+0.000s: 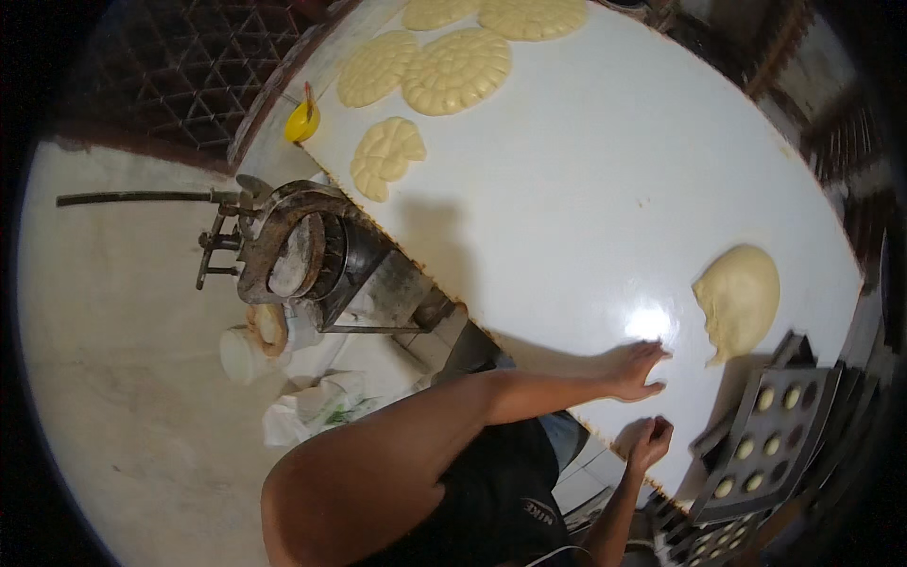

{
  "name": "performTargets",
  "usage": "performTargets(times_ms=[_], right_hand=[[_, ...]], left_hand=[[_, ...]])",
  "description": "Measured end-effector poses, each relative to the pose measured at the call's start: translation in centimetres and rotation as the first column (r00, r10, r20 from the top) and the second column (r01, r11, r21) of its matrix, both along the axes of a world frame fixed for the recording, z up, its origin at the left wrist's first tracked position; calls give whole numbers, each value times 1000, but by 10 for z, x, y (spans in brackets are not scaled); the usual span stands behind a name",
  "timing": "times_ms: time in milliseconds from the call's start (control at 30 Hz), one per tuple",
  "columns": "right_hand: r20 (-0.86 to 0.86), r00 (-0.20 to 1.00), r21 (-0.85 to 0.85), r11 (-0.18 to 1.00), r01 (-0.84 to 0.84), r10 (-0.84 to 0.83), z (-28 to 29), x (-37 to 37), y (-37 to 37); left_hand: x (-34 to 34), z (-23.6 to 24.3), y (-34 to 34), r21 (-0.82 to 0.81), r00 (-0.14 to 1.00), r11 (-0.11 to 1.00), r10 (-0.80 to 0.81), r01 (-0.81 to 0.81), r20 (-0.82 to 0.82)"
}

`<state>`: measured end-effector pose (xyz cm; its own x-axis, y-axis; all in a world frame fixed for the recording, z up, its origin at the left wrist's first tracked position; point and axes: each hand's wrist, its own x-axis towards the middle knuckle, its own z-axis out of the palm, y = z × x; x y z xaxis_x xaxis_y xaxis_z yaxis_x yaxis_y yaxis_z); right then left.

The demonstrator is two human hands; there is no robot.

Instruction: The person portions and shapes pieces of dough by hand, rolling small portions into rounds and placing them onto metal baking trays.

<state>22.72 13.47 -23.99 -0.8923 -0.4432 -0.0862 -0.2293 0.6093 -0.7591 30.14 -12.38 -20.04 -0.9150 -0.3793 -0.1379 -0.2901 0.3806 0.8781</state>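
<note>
My left hand (640,371) is over the near edge of the white table (586,189), its fingers spread and nothing in it. Just to its right and nearer, my right hand (650,442) is curled by the same edge; whatever its fingers close on is hidden. Beyond both hands lies a large piece of pale dough (744,300) with a ragged torn side. At the right, a dark baking tray (767,468) carries several small dough balls (745,447), and some of its round spots hold none.
Several scored dough rounds (456,72) and a partial one (385,158) lie at the far left. A yellow bowl (302,122) with a utensil stands by the table's left edge. Next to that edge is a metal dough press (307,250) with a long lever. More trays (723,541) sit lower right.
</note>
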Motion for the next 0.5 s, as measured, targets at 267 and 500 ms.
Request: performTargets(times_ms=[267, 500], right_hand=[[3, 906, 101, 902, -421, 422, -32, 99, -283], [-64, 582, -45, 581, -813, 810, 7, 264, -634]], left_hand=[[283, -108, -189, 748, 728, 480, 685, -457, 5], [428, -39, -354, 618, 421, 116, 826, -778, 375]])
